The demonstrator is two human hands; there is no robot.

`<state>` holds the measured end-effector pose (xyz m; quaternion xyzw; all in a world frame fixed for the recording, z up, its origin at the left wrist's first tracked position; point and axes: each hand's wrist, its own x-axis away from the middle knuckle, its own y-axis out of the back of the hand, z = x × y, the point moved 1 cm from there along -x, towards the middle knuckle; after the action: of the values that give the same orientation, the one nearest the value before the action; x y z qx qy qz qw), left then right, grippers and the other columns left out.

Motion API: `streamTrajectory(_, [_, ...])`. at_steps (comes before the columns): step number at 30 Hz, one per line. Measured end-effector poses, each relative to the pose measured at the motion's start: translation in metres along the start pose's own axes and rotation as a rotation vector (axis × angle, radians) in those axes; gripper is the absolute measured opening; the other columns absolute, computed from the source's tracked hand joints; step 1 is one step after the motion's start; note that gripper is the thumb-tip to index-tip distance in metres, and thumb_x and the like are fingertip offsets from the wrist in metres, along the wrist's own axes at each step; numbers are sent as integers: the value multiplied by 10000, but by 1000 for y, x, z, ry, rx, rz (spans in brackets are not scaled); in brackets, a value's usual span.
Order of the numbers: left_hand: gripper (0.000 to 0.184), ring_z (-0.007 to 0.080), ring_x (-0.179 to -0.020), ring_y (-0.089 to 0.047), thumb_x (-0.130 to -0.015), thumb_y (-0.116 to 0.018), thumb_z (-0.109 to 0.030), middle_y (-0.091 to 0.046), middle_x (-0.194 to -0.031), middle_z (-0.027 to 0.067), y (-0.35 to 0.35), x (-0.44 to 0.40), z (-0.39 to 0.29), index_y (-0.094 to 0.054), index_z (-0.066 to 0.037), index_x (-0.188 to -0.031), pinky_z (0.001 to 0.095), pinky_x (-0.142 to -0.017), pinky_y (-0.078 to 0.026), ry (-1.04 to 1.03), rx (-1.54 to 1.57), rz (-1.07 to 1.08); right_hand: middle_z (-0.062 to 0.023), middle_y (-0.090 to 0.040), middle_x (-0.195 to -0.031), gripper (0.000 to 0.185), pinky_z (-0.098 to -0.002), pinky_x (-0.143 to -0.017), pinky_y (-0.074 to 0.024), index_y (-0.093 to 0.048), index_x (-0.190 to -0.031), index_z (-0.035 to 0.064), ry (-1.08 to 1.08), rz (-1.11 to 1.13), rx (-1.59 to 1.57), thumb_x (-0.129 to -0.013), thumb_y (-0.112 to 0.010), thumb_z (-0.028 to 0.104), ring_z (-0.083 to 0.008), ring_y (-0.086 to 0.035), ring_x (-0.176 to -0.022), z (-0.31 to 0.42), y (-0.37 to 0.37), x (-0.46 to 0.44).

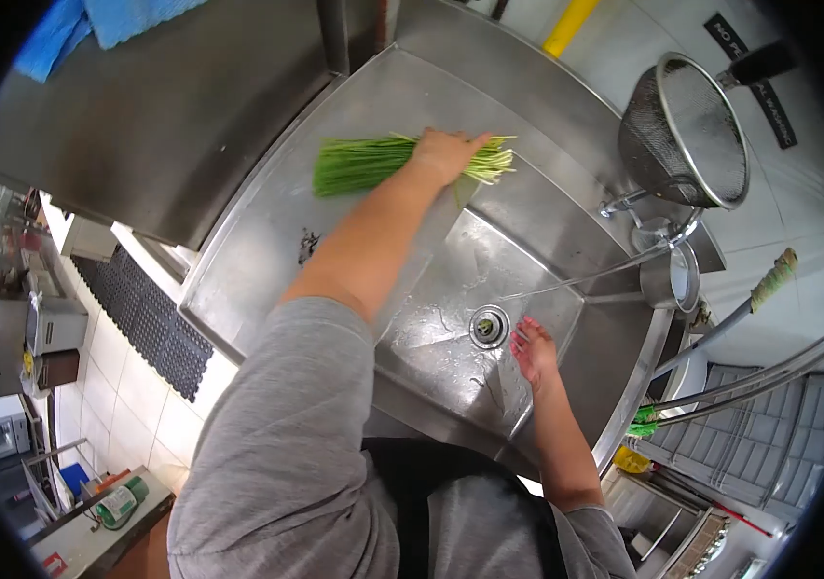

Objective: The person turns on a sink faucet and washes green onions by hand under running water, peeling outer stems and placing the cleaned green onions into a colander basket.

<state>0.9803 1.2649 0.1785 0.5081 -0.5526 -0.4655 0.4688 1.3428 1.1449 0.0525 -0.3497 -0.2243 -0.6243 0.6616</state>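
A long bunch of green chives [364, 166] lies on the metal drainboard beside the sink, its pale cut ends pointing right. My left hand [446, 157] is closed over the bunch near those ends, with some fingers hidden underneath. Down in the wet sink basin [431, 333], my right hand [534, 352] is held next to the drain [489, 326], fingers loosely curled and apart, with nothing in them. Bits of green sit in the drain. A thin stream of water runs from the faucet [668, 246] into the basin.
A mesh strainer [648, 130] hangs at the upper right, above a small metal pot [658, 280]. Dark scraps [308, 246] lie on the drainboard. Blue cloths [94, 29] rest at the upper left. A black mat [142, 314] covers part of the floor.
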Motion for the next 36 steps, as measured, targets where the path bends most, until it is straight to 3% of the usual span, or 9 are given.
streamTrajectory(8, [681,239,-1238,-377,-718,-710,-264,-483,-1259,50,12,20,6,-401,-240,-1325,508,-941,-340,-123,22,-157,-12,-580,-860,166,-247,-637,-444,-558,-1037,111,173,29,-92,-875,-573,143,-134,-534,-713,52,-11,-22])
streamTrajectory(15, [280,310,-927,-574,-824,-551,-137,-586,-1012,117,16,8,8,-514,-74,-1095,410,-793,-458,70,227,-415,-22,-531,-602,205,-246,-567,-422,-612,-899,52,446,-28,233,-894,-531,240,-139,-529,-600,174,-41,1])
streamTrajectory(16, [280,310,-927,-574,-824,-551,-137,-586,-1012,117,19,7,8,-514,-74,-1095,410,-793,-458,46,233,-420,-22,-531,-602,205,-246,-567,-422,-612,-899,52,459,-47,223,-894,-531,240,-139,-529,-600,180,-42,1])
streamTrajectory(18, [225,307,-829,-583,-829,-544,-135,-581,-905,109,33,12,3,-518,-81,-1045,412,-727,-474,-31,162,-637,-74,-547,-578,284,-321,-584,-434,-629,-789,26,741,-282,934,-880,-525,274,-183,-549,-598,194,-44,0])
streamTrajectory(23, [277,275,-779,-583,-825,-576,-223,-570,-849,90,83,40,-41,-517,-96,-1064,383,-673,-479,-284,-85,-647,-75,-592,-665,297,-357,-590,-440,-631,-814,19,902,-142,946,-888,-498,273,-209,-548,-596,191,-12,-37])
streamTrajectory(25, [339,271,-759,-593,-813,-589,-305,-580,-850,95,84,50,-78,-517,-104,-1076,374,-637,-482,-386,-42,-561,-16,-595,-681,334,-339,-576,-445,-619,-930,33,580,51,485,-921,-464,329,-194,-528,-566,188,-25,-15])
streamTrajectory(29, [322,271,-697,-598,-882,-519,-368,-607,-810,112,64,51,-168,-526,-105,-1068,368,-599,-468,-288,421,-180,-4,-599,-836,419,-293,-634,-444,-547,-1110,48,508,201,120,-938,-431,413,-151,-533,-669,159,-36,27])
streamTrajectory(31, [308,258,-678,-595,-913,-485,-364,-612,-802,117,36,36,-204,-532,-101,-1065,352,-589,-463,-283,589,-138,-41,-565,-1015,491,-267,-724,-429,-484,-1207,65,497,376,-462,-931,-418,466,-123,-520,-838,146,-57,51])
streamTrajectory(36, [262,157,-758,-549,-964,-417,-233,-597,-847,73,-11,16,-259,-555,-34,-1062,271,-696,-438,-132,1665,229,-105,-532,-1170,476,-349,-944,-409,-467,-1231,49,599,226,-510,-949,-387,423,-216,-509,-1084,145,-41,43])
